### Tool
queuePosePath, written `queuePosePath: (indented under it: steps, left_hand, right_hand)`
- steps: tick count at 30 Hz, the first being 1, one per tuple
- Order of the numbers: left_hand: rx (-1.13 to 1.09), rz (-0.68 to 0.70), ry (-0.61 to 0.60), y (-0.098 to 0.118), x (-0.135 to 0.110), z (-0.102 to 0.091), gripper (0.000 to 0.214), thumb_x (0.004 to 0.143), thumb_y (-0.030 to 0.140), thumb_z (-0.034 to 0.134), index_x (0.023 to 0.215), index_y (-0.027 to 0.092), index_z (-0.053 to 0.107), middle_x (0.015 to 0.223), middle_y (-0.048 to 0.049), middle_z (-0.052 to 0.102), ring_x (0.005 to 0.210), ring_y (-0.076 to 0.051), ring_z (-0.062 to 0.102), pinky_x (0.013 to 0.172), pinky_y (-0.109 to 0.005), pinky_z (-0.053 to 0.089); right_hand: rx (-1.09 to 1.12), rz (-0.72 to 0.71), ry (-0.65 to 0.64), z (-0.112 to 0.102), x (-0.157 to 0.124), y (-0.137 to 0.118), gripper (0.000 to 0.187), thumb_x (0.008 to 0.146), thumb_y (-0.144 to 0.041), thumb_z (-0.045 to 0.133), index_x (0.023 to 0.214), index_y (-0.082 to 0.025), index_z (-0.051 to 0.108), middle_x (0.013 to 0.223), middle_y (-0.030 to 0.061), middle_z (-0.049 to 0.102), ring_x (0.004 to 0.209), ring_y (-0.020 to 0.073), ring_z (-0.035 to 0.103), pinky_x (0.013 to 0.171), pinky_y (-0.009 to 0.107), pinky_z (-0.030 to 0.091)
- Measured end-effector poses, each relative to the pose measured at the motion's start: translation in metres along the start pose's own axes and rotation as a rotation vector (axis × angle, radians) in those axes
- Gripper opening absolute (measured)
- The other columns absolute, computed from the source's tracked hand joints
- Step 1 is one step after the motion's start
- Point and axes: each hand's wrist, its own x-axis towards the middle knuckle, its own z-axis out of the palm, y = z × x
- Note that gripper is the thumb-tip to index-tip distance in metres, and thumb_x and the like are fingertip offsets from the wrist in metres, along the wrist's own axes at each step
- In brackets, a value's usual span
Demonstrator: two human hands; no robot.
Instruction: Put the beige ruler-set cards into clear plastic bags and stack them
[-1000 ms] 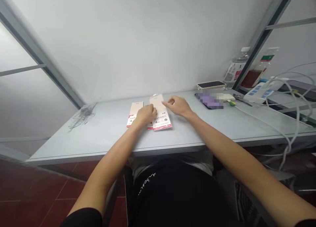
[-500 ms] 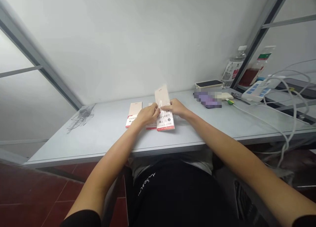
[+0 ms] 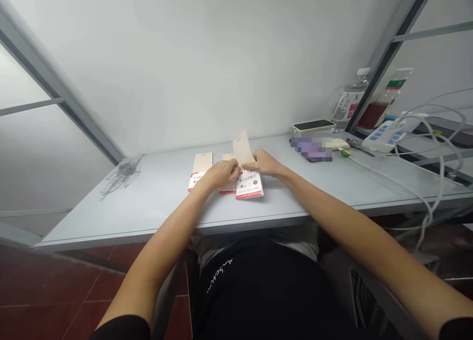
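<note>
Both my hands are closed on a flat ruler set packet (image 3: 250, 186), pale pink above and white with a red bottom strip. My left hand (image 3: 223, 172) pinches its left edge near mid-height. On the opposite side, my right hand (image 3: 265, 163) grips it with the thumb across the front. The packet's upper part is bent back at the fingers, and clear film glints there. A second ruler set packet (image 3: 226, 189) lies on the desk, partly hidden behind my left hand. Farther left lies a third ruler set packet (image 3: 202, 162), its lower right corner covered by my left hand.
Crumpled clear wrappers (image 3: 123, 175) lie at the desk's left end. To the right are a phone (image 3: 313, 126), a purple blurred item (image 3: 310, 149), a nail-clipper-like metal tool (image 3: 358, 145), a water bottle (image 3: 349, 101), a power strip (image 3: 384, 135) and white cables (image 3: 438, 182).
The held packet's upper part has bent further over at the fingers. Its lower end has shifted slightly right and toward me. Both hands keep their hold.
</note>
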Motion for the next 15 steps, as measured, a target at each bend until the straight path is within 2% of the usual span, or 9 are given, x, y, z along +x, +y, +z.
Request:
queuePosePath:
  steps: [5, 12, 15]
  left_hand:
    - [-0.023, 0.006, 0.001, -0.001, 0.000, 0.000, 0.020, 0.082, 0.033, 0.037, 0.081, 0.020, 0.052, 0.073, -0.0022, 0.063, 0.059, -0.015, 0.053, 0.051, -0.025, 0.035]
    - [0.011, -0.055, 0.114, 0.002, 0.003, 0.009, 0.015, 0.076, 0.029, 0.044, 0.077, 0.018, 0.053, 0.067, -0.0044, 0.060, 0.059, -0.017, 0.052, 0.050, -0.027, 0.033]
    - [0.029, -0.075, 0.148, 0.002, 0.004, 0.011, 0.013, 0.076, 0.026, 0.043, 0.074, 0.018, 0.053, 0.065, -0.0048, 0.059, 0.060, -0.018, 0.053, 0.052, -0.027, 0.033]
  right_hand:
    - [-0.018, -0.028, -0.037, 0.000, -0.001, 0.001, 0.011, 0.060, -0.021, 0.059, 0.055, -0.012, 0.061, 0.053, -0.0003, 0.058, 0.053, 0.0141, 0.055, 0.043, 0.019, 0.038]
    - [-0.011, -0.048, -0.024, 0.006, -0.003, -0.003, 0.012, 0.061, -0.022, 0.060, 0.065, -0.012, 0.066, 0.061, 0.0003, 0.063, 0.058, 0.0154, 0.058, 0.046, 0.019, 0.040]
    - [-0.001, -0.042, -0.014, 0.008, -0.003, -0.003, 0.011, 0.062, -0.022, 0.061, 0.064, -0.012, 0.066, 0.062, 0.0012, 0.064, 0.060, 0.0165, 0.059, 0.046, 0.020, 0.041]
